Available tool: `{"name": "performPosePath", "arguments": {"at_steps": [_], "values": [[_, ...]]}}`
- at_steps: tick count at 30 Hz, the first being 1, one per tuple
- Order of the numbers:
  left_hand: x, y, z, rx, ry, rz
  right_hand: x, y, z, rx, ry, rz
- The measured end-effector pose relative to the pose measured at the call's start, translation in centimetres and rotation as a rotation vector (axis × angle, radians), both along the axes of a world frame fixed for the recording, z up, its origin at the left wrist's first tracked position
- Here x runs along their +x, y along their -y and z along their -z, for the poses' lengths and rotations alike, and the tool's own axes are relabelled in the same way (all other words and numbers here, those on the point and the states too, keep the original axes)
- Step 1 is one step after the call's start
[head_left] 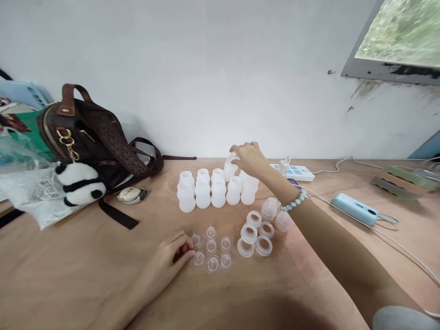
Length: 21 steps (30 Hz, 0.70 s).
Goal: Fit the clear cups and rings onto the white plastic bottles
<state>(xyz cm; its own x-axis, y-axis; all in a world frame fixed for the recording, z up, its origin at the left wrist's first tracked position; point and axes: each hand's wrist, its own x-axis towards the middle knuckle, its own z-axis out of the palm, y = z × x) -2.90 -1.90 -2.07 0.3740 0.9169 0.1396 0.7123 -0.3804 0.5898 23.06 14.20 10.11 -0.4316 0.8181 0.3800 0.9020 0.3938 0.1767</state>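
Several white translucent bottles [202, 195] stand in two rows on the wooden table [68, 275]. My right hand [249, 158] reaches over the back row, its fingers closed on the top of one bottle [229, 169]. My left hand [170, 254] rests on the table, fingertips touching a clear nipple [198, 259] in a cluster of several nipples [215, 250]. To their right lie several clear screw rings [256, 233] and two dome caps [270, 208].
A brown bag [92, 133] with a panda plush [80, 183] sits at the back left beside plastic packaging [30, 192]. A white power strip [295, 172], its cable [395, 240] and a light blue device [354, 208] lie to the right. A white wall stands behind.
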Motion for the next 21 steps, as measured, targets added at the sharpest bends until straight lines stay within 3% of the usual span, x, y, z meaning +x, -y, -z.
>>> {"name": "performPosePath", "arguments": {"at_steps": [5, 8, 10, 14, 21], "values": [[-0.2, 0.3, 0.2, -0.001, 0.021, -0.030, 2.3, 2.7, -2.3, 0.197, -0.255, -0.064], [-0.5, 0.3, 0.5, 0.018, 0.072, -0.136, 3.7, 5.6, -2.8, 0.323, -0.444, -0.175], [-0.5, 0.3, 0.7, 0.019, 0.107, -0.124, 4.5, 7.9, -2.7, 0.365, -0.533, -0.219], [-0.2, 0.2, 0.6, -0.008, 0.141, 0.030, 5.6, 12.0, -1.2, 0.410, -0.657, -0.251], [0.1, -1.1, 0.5, 0.058, 0.247, -0.001, 6.8, 14.4, 4.0, 0.238, -0.876, -0.291]]}}
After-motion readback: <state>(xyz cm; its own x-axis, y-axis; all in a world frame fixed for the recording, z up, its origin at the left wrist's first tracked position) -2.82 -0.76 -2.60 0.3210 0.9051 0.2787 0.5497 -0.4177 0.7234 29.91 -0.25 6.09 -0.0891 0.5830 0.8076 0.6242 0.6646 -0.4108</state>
